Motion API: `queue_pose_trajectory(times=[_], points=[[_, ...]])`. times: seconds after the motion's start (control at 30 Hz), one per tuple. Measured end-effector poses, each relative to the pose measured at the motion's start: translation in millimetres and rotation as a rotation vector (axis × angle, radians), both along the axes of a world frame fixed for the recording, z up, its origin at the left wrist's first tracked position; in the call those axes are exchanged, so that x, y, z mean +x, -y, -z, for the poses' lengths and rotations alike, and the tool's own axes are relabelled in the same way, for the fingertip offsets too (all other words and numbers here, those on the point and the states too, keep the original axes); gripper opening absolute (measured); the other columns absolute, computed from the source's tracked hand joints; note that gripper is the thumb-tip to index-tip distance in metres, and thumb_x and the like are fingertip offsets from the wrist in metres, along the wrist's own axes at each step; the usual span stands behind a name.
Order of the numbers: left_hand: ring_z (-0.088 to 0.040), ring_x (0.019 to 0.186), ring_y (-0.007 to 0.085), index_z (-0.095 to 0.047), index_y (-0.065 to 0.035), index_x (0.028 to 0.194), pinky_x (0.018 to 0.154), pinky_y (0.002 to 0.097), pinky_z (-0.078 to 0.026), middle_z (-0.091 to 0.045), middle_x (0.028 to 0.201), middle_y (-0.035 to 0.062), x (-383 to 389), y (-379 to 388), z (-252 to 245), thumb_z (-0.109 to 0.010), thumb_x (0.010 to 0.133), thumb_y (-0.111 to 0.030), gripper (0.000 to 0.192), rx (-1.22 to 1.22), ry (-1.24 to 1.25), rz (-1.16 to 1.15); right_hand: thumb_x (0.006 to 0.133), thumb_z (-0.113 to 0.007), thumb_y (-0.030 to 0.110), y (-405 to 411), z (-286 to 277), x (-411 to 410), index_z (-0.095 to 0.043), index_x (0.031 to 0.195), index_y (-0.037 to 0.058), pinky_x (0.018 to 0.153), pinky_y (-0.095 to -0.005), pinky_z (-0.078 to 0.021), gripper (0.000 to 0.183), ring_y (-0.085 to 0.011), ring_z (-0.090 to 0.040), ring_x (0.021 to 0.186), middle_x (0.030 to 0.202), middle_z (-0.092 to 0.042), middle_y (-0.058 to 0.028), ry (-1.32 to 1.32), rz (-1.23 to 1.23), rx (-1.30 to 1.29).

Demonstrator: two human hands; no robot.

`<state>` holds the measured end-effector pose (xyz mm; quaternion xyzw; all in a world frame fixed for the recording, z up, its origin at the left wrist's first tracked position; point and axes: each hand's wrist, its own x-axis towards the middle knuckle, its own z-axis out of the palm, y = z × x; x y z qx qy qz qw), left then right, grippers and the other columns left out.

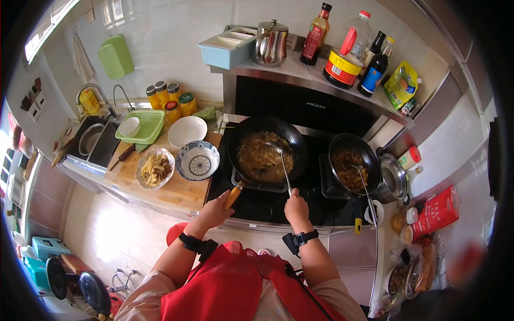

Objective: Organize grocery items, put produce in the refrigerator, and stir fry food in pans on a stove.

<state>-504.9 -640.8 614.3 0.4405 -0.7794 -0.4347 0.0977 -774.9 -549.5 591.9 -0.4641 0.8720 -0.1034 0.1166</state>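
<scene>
My left hand [213, 211] grips the wooden handle [234, 196] of a large black wok [295, 140] on the left burner. In the wok lies brown, saucy food [257, 156] in small pieces. My right hand [297, 205] holds a metal ladle [286, 166] by its handle, and the ladle's bowl rests in the food. To the right, a smaller black pan [340, 144] of browned pieces sits on the other burner with a metal spoon [365, 184] leaning in it.
Left of the stove, a cutting board [184, 196] carries a patterned bowl [199, 160], a white plate [187, 132], a bowl of cut food [156, 168] and a knife [125, 154]. A steel pot [392, 176] stands right of the pan. Bottles line the hood shelf [297, 66].
</scene>
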Motion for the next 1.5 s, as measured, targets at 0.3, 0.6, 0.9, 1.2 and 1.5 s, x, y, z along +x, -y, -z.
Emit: queue_pose_trajectory(times=[0.3,0.6,0.9,1.2,1.5], points=[[-0.066,0.068,0.0343,-0.036,-0.0048,0.143,0.065,0.0409,-0.052,-0.065,0.083,0.0247,0,5,16,-0.069,0.081,-0.022,0.073,-0.042,-0.012,0.015,0.093,-0.042,0.009,-2,2,0,-0.047,0.108,-0.0031,0.072,-0.0486,-0.0554,0.02,-0.0427,-0.067,0.083,0.089,-0.067,-0.0271,-0.009,0.018,-0.026],[-0.058,0.055,0.0164,-0.037,-0.0032,0.143,0.051,0.0319,-0.049,-0.061,0.077,0.0119,-4,1,7,-0.068,0.083,-0.013,0.068,0.127,-0.074,-0.048,0.096,-0.04,0.013,0,6,0,-0.048,0.105,-0.0013,0.068,-0.0452,-0.057,0.019,-0.039,-0.068,0.079,0.085,-0.067,-0.023,0.032,0.033,-0.085],[-0.06,0.054,0.0178,-0.036,-0.0033,0.144,0.049,0.0311,-0.05,-0.063,0.08,0.0141,-6,0,5,-0.068,0.084,-0.014,0.069,0.127,-0.05,-0.049,0.094,-0.044,0.011,-5,6,-1,-0.049,0.103,-0.0009,0.064,-0.0431,-0.0576,0.016,-0.036,-0.069,0.076,0.082,-0.068,-0.021,0.009,0.033,-0.139],[-0.059,0.054,0.0176,-0.036,-0.0033,0.144,0.049,0.0305,-0.05,-0.063,0.08,0.0149,-7,-2,-2,-0.068,0.084,-0.016,0.069,0.135,0.001,-0.063,0.093,-0.045,0.011,-5,5,-1,-0.049,0.101,-0.0007,0.064,-0.0436,-0.0575,0.015,-0.0361,-0.069,0.076,0.082,-0.068,-0.0215,0.024,0.034,-0.142],[-0.059,0.053,0.0175,-0.037,-0.0054,0.144,0.049,0.0305,-0.05,-0.063,0.079,0.0142,-11,-4,-8,-0.068,0.084,-0.017,0.069,0.144,0.028,-0.08,0.094,-0.044,0.011,-4,2,-3,-0.049,0.103,-0.0009,0.066,-0.0436,-0.0575,0.016,-0.0364,-0.069,0.078,0.084,-0.068,-0.0219,0.056,0.03,-0.098]])
